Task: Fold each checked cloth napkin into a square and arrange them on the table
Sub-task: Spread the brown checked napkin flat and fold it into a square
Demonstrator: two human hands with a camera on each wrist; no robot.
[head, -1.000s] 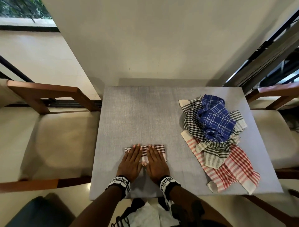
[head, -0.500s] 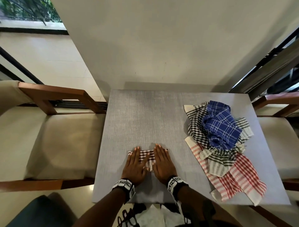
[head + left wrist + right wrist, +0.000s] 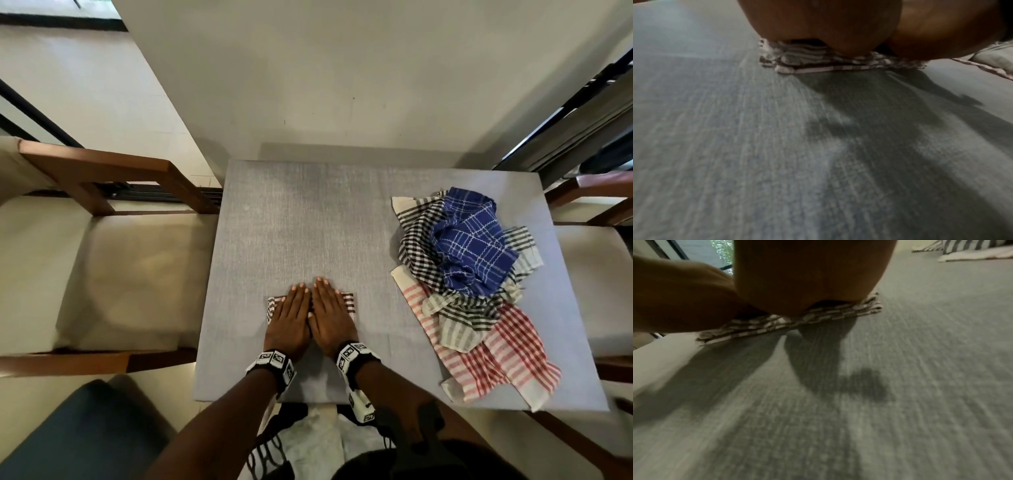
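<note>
A folded brown-and-white checked napkin [image 3: 348, 303] lies near the front edge of the grey table [image 3: 308, 222]. Both hands press flat on it, side by side, fingers straight. My left hand [image 3: 291, 317] covers its left half, my right hand [image 3: 330, 313] its right half, so only the side edges show. The left wrist view has the stacked layers of the napkin [image 3: 818, 65] under the palm [image 3: 828, 24]. From the right wrist, the same folded napkin [image 3: 818, 316] sits beneath the right hand [image 3: 809, 272]. A loose pile of unfolded napkins [image 3: 479, 291] lies at the table's right.
The pile holds a blue checked cloth [image 3: 472, 246] on top, black-and-white ones [image 3: 421, 233] and a red-and-white one [image 3: 507, 359] reaching the front edge. Wooden chairs with cream cushions [image 3: 102, 274] flank the table. A wall stands behind.
The two hands have slid together toward the middle of the folded napkin, so less of its top shows. The head camera has tilted; the pile has not moved.
</note>
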